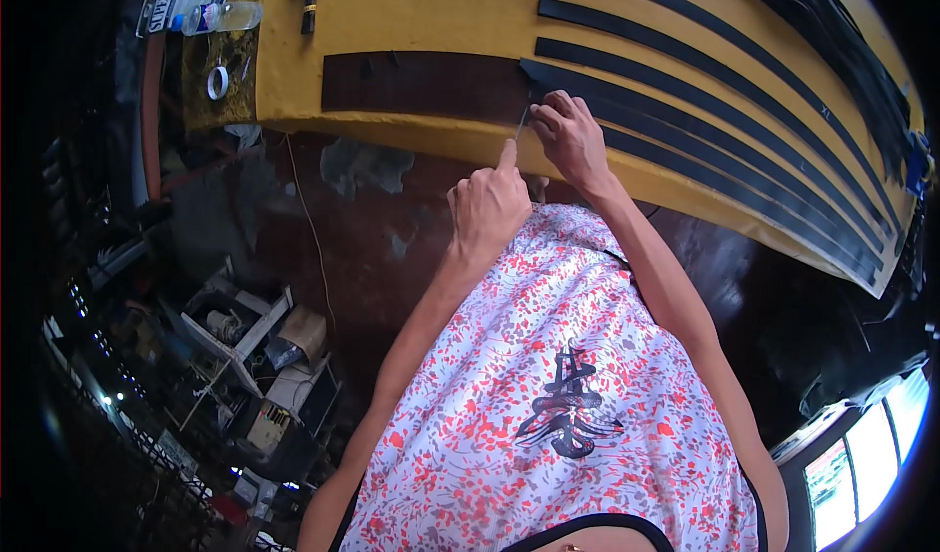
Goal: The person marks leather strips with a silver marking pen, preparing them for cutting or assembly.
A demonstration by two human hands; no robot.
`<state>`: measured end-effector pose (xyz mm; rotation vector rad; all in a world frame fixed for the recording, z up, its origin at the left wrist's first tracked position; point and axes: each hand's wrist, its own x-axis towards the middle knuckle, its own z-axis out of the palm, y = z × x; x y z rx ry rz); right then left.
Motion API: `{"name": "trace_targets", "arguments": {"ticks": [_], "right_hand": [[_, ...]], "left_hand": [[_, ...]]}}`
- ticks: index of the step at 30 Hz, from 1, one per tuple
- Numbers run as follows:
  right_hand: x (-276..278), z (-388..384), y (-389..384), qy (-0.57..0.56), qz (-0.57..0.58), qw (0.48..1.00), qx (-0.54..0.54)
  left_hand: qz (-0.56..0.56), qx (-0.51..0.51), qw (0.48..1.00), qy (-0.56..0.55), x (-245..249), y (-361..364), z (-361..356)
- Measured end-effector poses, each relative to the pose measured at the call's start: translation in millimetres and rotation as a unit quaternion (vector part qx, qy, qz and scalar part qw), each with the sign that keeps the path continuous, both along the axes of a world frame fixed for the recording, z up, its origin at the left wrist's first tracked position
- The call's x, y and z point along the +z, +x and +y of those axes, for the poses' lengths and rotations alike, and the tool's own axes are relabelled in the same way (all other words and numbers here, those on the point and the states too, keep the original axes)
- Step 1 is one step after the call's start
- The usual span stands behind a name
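Just beside the black strip (560, 76), the right hand (570, 139) pinches a thin piece (523, 122); the left hand's (490, 207) grip is unclear.

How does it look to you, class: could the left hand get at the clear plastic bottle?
Probably yes, with a sideways stretch: only a flat brown sheet seems to lie between the left hand and the plastic bottle.

Setting: small workshop. Yellow-topped worktable (421, 9) across upper frame, bearing long black strips (676, 38), a roll of tape (217, 83) and a plastic bottle (223, 18) at upper left. Lower left: cluttered shelving (235, 327) with cardboard box (303, 332). Wall paint peeling, mid-left (367, 165).
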<state>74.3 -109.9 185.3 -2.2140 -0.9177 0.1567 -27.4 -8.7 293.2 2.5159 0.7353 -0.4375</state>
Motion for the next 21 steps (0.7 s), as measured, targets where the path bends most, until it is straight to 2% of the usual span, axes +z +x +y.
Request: {"name": "trace_targets", "arguments": {"ticks": [21], "right_hand": [[5.5,-1.8,-1.5,-0.014,0.002,1.0,0.022]], "left_hand": [[0.034,-0.031,0.999,0.003,11.5,18.6,-1.5]]}}
